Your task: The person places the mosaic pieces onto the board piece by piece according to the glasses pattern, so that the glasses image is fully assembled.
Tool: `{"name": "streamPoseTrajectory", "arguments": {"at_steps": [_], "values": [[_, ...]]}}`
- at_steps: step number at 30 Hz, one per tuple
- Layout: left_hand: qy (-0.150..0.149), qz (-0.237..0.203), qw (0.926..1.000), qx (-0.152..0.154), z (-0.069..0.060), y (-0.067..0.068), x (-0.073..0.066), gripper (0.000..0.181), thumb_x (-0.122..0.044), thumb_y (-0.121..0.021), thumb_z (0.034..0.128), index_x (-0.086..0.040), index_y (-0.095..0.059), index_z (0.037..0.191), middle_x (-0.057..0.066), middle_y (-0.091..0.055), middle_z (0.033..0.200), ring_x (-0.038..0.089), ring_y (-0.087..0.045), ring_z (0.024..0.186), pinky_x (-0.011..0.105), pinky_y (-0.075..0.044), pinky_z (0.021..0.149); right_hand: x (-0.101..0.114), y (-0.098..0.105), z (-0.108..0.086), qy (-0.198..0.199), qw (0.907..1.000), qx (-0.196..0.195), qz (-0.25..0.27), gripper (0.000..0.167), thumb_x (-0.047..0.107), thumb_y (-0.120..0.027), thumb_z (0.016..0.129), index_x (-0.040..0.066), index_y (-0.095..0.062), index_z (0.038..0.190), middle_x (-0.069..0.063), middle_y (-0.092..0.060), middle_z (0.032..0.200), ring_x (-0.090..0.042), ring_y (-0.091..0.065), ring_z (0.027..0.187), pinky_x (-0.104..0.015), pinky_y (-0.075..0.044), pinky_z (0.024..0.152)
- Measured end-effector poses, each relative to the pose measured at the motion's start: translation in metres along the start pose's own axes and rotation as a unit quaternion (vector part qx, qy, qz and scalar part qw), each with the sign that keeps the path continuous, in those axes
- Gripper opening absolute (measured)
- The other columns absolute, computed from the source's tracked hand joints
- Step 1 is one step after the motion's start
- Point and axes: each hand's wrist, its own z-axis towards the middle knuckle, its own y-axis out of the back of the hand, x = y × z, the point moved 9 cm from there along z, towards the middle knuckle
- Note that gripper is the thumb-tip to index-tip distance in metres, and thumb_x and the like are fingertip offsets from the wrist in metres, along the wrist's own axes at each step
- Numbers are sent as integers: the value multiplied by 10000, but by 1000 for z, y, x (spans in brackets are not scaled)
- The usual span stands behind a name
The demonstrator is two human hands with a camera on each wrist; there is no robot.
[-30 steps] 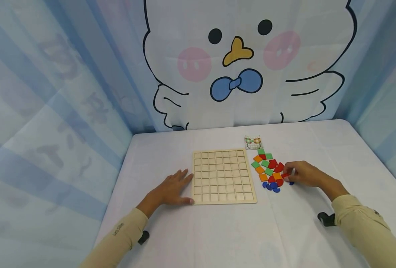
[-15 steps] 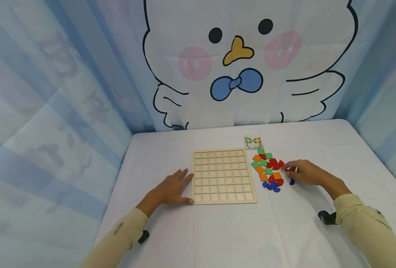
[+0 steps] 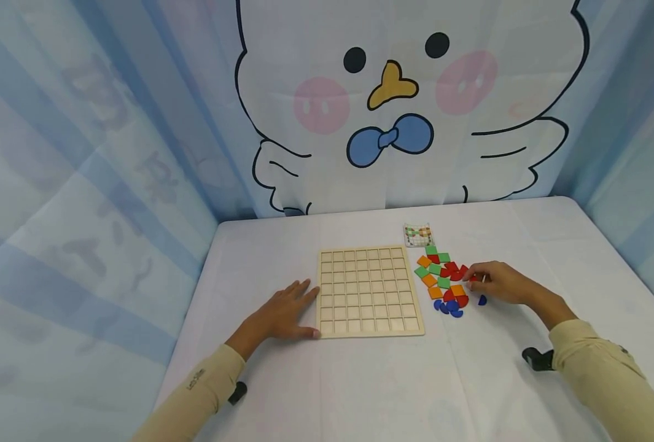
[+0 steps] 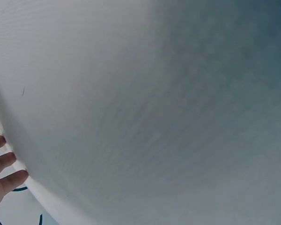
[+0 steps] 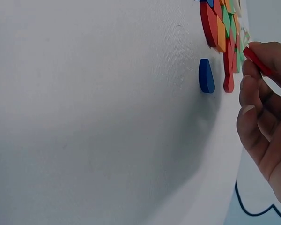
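Note:
My left hand [image 3: 288, 311] lies spread with straight fingers at the left edge of a wooden grid board [image 3: 371, 291]. In the left wrist view only its fingertips [image 4: 19, 177] show. Between thumb and fingers, my right hand [image 3: 497, 282] pinches a thin red piece [image 5: 256, 62], held just off the table at the right of a heap of flat coloured pieces. Green squares [image 3: 443, 282], orange squares [image 3: 434, 293], red curved pieces [image 3: 462, 301] and blue half-rounds [image 3: 452, 305] make up that heap. A lone blue piece [image 5: 206, 76] lies below the right hand.
A small pattern card [image 3: 418, 235] lies behind the heap, close to the board's far right corner. White cloth [image 3: 371, 387] covers the table. Behind it hangs a curtain [image 3: 327, 178] with a cartoon print.
My right hand has moved slightly away from me with the red piece, uncovering more of the lone blue piece. Some red pieces beside it have shifted. The left hand stays still.

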Motion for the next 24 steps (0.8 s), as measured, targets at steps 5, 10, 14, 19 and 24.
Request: {"name": "streamPoseTrajectory", "arguments": {"at_steps": [5, 10, 14, 19, 24], "values": [[9, -7, 10000, -2, 1, 3, -1, 1052, -796, -594, 799, -187, -282, 1599, 134, -230, 1667, 387, -248, 1522, 570, -316, 1174, 4, -1, 3, 39, 9999, -41, 127, 180, 179, -672, 961, 72, -690, 1105, -5, -610, 876, -183, -513, 805, -225, -467, 632], [55, 76, 10000, -6, 1, 1, 0, 1049, -802, -590, 793, -198, -290, 1597, 123, -238, 1667, 377, -257, 1521, 564, -326, 1170, 5, -3, 5, -38, 9996, -82, 275, 221, 224, -681, 963, 72, -700, 1122, -21, -642, 909, -174, -517, 787, -233, -472, 608], [74, 119, 9999, -30, 0, 0, 0, 1042, -802, -591, 794, -204, -297, 1595, 118, -249, 1664, 376, -268, 1517, 566, -332, 1166, 9, -6, 4, -33, 9987, -68, 502, 269, 208, -641, 983, 60, -698, 1200, -107, -672, 1075, -180, -541, 791, -252, -502, 627], [82, 91, 9999, 22, -1, 0, -1, 1042, -805, -588, 792, -207, -296, 1595, 117, -248, 1665, 382, -266, 1517, 576, -331, 1163, 11, -9, 2, -67, 9958, 58, 906, 320, 169, -592, 1002, 16, -657, 1276, -206, -656, 1197, -204, -594, 820, -306, -558, 677], [53, 170, 9998, 10, 1, 2, -1, 1040, -812, -568, 800, -209, -284, 1598, 114, -239, 1668, 378, -262, 1519, 580, -335, 1159, 13, -9, 4, 32, 9936, 137, 1121, 359, 165, -595, 1006, -11, -629, 1316, -182, -676, 1126, -216, -587, 779, -293, -539, 622]]}}
